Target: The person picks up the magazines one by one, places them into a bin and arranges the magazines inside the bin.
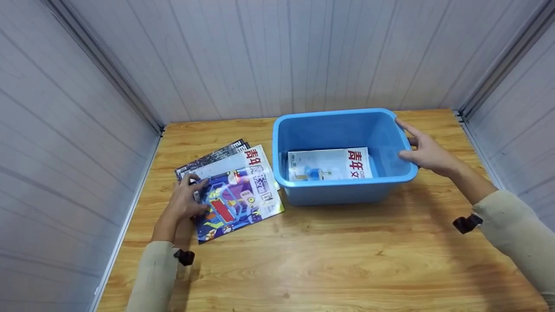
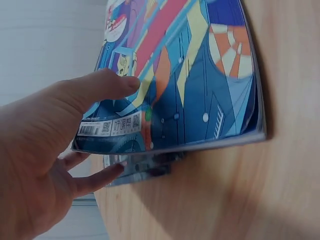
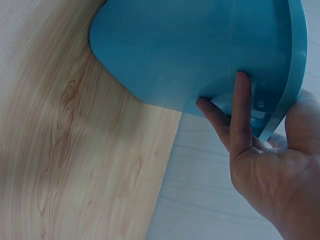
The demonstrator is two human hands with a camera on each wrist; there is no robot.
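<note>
From the head view, a fanned stack of magazines is seen on the wooden table, just left of the blue bin. The top magazine is pinched at its near-left corner by the left hand, its long axis running away toward the bin. The bin's right rim is gripped by the right hand; another magazine lies inside.

At the left wrist, the top magazine is shown raised off the stack, thumb above, fingers beneath.

At the right wrist, the rim is clasped, fingers against the outer wall.
</note>
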